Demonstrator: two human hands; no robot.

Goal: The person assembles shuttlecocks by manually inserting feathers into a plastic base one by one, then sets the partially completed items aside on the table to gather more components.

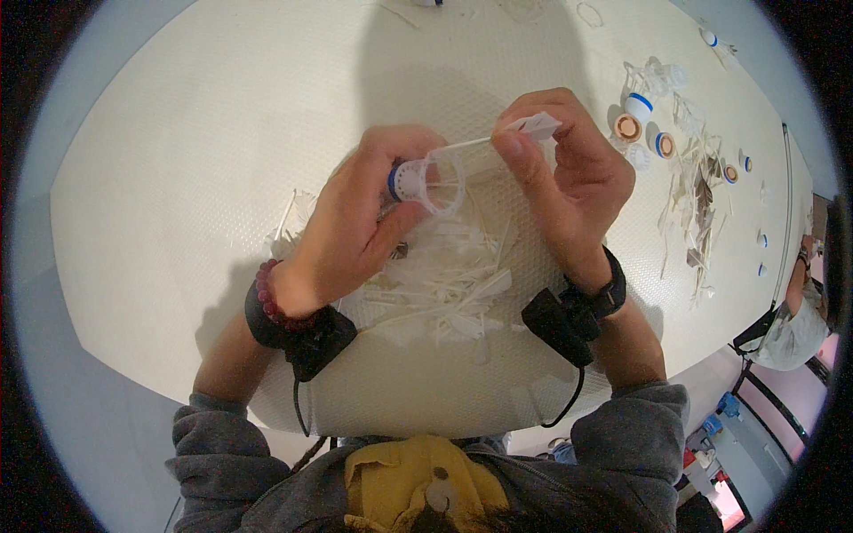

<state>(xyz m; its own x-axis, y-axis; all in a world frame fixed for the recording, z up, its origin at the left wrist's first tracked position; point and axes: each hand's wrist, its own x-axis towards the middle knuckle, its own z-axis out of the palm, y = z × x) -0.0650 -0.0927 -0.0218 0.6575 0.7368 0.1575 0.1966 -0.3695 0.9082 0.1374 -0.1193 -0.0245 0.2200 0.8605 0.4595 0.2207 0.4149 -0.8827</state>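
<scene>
My left hand (360, 209) is closed around a shuttlecock base (408, 182), whose blue-banded white head sits in the palm. A clear plastic ring frame (446, 182) opens from it toward the right. Higher up and to the right, my right hand (569, 164) pinches a white feather (535, 125) between thumb and fingers. The feather's thin shaft slants down left to the rim of the frame; whether it is seated there I cannot tell. Below both hands lies a loose heap of white feathers (453, 280).
On the right of the white textured table (169, 160) lie several blue-banded shuttlecock heads (639, 107), clear plastic frames (662, 77) and a long pile of white and grey feathers (699, 200). A few feathers (300, 209) are beside my left wrist. Another person's arm (793, 282) is at the right edge.
</scene>
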